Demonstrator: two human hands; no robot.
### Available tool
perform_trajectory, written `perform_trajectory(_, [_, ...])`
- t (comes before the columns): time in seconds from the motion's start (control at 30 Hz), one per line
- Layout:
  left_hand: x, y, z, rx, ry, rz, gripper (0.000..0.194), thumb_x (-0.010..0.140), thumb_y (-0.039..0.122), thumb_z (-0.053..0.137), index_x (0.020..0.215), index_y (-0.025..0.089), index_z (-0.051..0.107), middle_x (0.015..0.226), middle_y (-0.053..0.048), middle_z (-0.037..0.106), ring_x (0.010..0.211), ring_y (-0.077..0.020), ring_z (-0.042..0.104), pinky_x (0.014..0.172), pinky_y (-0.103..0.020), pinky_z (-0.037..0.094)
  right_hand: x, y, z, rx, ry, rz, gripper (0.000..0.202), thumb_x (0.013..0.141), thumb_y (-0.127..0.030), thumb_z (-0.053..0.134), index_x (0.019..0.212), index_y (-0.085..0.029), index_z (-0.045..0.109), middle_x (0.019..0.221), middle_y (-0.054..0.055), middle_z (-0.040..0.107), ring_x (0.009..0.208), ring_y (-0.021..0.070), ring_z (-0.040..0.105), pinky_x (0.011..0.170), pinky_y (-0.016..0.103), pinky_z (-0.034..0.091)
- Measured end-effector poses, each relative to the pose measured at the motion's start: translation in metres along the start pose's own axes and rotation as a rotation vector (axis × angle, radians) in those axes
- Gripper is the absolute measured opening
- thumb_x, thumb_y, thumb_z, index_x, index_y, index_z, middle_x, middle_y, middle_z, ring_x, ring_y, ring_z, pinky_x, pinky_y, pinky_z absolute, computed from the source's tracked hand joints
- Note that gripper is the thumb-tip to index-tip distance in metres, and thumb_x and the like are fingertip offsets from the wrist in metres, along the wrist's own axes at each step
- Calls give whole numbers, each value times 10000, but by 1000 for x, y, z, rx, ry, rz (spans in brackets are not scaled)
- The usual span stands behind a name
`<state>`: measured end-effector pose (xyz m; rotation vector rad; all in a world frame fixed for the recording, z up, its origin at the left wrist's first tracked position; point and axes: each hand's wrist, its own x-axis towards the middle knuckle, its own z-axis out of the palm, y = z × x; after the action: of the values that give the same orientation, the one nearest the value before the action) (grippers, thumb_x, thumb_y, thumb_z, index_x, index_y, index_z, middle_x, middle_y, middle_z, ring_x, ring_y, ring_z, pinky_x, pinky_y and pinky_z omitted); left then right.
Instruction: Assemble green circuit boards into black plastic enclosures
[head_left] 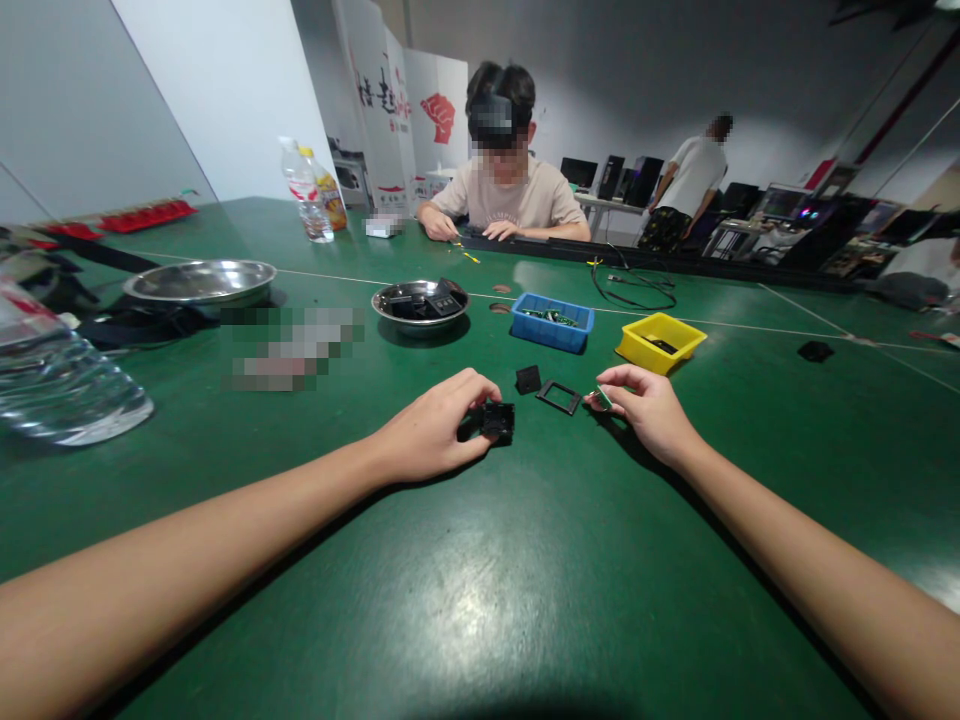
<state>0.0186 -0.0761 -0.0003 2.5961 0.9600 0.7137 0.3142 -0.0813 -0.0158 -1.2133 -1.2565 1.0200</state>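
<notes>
Black open housing (499,423) is in the left hand (424,430), in the head view, just above or on the middle of the green table (465,580); I cannot tell if it touches the top. The left thumb and fingers are closed on its left side. The right hand (652,415) pinches a small green board (602,398) between thumb and fingers. The hands are apart, with a flat black frame (555,404) between them, nearer the right, and a small black square piece (528,379) just beside its left end.

Towards the table's far edge, a metal bowl (421,322) holds black parts, a blue bin (547,333) holds green boards, and a yellow bin (649,355) holds something dark. A wider metal bowl (199,290) stands towards the left edge. At the far edge sits a person (517,200), both hands at the table.
</notes>
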Motion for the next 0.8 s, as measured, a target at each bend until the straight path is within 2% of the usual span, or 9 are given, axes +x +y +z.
perform_trajectory(0.2, [0,0,0,7,2,12,214,842,281,588,1035,197,553,963,-39,574,869,-188,573,790,-319,474,0,-1,0,-75,34,1,260,623,-329,804,784,-191,655,706,22,717,704,192,709,674,310,542])
perform_trajectory(0.33, [0,0,0,11,-1,15,217,841,274,590,1038,193,551,959,-39,566,867,-186,569,795,-318,472,1,1,-1,-112,16,-62,285,590,-332,841,768,-192,668,740,20,710,709,185,678,716,336,541])
perform_trajectory(0.57, [0,1,0,18,-12,-4,255,821,257,593,1064,196,547,993,-47,573,886,-194,573,813,-329,478,0,3,-1,-128,-28,-133,281,605,-358,838,773,-190,688,749,21,703,691,162,633,690,320,526])
perform_trajectory(0.8, [-1,0,0,11,-11,-20,276,807,267,592,1072,203,548,994,-48,591,888,-204,580,824,-346,489,0,3,0,-129,-38,-125,308,612,-398,834,778,-189,679,725,16,687,637,147,600,615,299,504])
